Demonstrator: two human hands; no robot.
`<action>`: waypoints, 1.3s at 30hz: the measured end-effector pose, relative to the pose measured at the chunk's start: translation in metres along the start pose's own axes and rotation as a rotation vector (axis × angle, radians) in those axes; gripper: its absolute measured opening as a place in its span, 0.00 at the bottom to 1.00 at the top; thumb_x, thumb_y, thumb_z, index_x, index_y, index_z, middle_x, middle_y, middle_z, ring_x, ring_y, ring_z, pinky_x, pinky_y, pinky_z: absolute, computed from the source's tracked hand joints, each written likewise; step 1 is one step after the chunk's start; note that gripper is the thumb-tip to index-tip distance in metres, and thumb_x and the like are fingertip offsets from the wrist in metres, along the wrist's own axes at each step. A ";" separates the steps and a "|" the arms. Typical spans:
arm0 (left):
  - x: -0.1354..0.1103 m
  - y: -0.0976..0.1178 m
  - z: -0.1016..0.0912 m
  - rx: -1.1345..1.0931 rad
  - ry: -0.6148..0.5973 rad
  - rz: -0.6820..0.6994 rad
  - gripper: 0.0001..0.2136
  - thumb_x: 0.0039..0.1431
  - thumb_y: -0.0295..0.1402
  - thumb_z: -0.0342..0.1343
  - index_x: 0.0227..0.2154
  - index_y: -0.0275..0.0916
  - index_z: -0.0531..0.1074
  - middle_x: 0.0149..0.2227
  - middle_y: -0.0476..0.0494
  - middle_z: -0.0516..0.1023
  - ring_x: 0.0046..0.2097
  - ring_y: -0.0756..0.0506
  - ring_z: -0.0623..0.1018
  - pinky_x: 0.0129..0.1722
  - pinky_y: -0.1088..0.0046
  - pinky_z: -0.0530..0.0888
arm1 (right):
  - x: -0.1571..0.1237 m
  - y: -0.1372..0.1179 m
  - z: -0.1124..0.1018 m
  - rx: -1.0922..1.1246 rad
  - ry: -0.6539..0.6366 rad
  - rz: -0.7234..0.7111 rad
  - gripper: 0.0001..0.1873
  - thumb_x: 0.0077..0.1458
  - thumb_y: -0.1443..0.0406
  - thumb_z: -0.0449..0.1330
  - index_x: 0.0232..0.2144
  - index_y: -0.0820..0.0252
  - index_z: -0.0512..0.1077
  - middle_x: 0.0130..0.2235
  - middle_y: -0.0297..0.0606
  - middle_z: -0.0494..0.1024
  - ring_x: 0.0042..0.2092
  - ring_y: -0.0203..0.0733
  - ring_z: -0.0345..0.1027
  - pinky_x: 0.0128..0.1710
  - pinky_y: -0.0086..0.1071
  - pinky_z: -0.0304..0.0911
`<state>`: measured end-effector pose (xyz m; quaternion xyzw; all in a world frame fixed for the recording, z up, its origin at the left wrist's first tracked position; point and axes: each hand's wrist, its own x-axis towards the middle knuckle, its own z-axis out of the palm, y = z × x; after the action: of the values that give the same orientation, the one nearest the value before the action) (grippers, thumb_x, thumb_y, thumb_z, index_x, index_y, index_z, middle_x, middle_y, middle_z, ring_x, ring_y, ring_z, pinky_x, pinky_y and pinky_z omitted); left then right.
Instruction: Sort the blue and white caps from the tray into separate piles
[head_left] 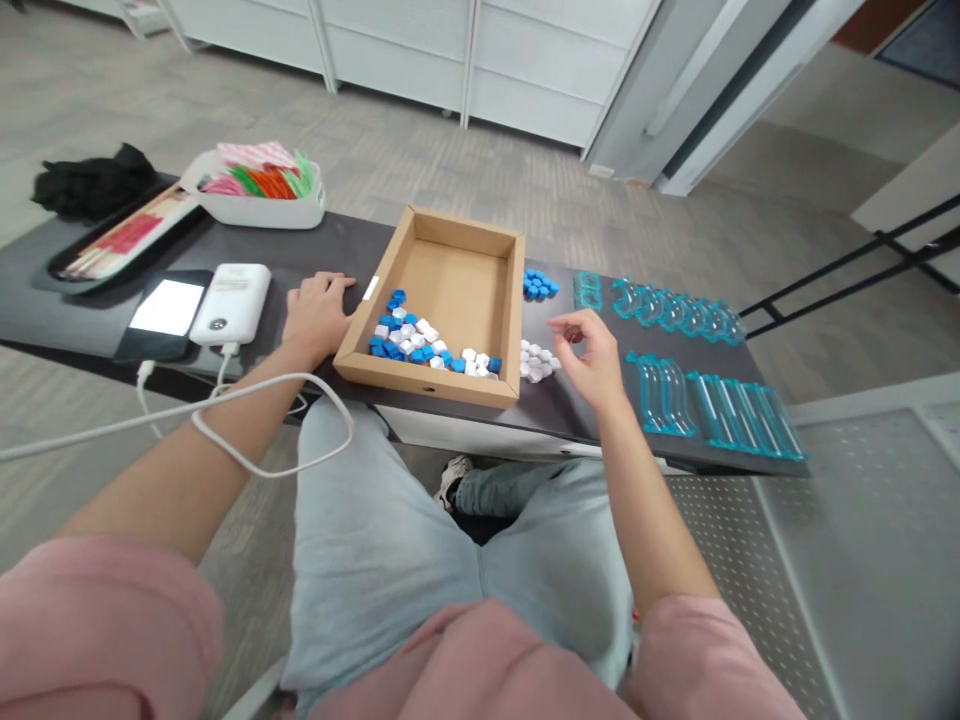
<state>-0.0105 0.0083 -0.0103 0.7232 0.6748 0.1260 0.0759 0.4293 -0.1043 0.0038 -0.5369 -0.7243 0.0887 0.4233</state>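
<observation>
A shallow cardboard box sits on the dark table and holds several blue and white hexagonal pieces in its near corner. My left hand rests flat on the table against the box's left side, fingers spread. My right hand hovers right of the box with its fingers curled in a pinch; what they hold is too small to make out. Just left of it lies a small cluster of white pieces, and a cluster of blue pieces lies farther back.
Teal curved and straight track pieces line the table's right end. A phone and a white power bank with cables lie at the left, behind them a black tray and a white bin of coloured items.
</observation>
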 end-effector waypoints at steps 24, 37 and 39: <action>0.001 -0.003 0.012 -0.015 0.068 0.053 0.31 0.77 0.45 0.52 0.75 0.36 0.75 0.78 0.24 0.73 0.77 0.23 0.70 0.76 0.43 0.67 | 0.161 -0.058 0.164 0.094 -0.583 0.184 0.07 0.59 0.70 0.67 0.36 0.54 0.73 0.38 0.36 0.86 0.42 0.46 0.82 0.46 0.36 0.75; 0.002 -0.003 0.011 -0.010 0.056 0.035 0.32 0.76 0.45 0.51 0.75 0.37 0.75 0.77 0.24 0.74 0.77 0.22 0.70 0.75 0.42 0.66 | 0.125 -0.003 0.085 0.322 -0.304 0.116 0.23 0.66 0.43 0.75 0.42 0.49 0.71 0.36 0.31 0.81 0.36 0.43 0.79 0.40 0.37 0.75; 0.002 -0.003 0.011 0.001 0.052 0.034 0.32 0.77 0.45 0.50 0.75 0.36 0.75 0.78 0.24 0.73 0.77 0.22 0.70 0.76 0.42 0.66 | 0.122 0.011 0.065 0.365 -0.223 0.113 0.28 0.65 0.37 0.75 0.43 0.49 0.72 0.37 0.32 0.80 0.36 0.42 0.78 0.39 0.37 0.75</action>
<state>-0.0103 0.0112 -0.0213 0.7311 0.6642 0.1457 0.0559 0.3831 0.0255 0.0194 -0.4782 -0.7072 0.3007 0.4252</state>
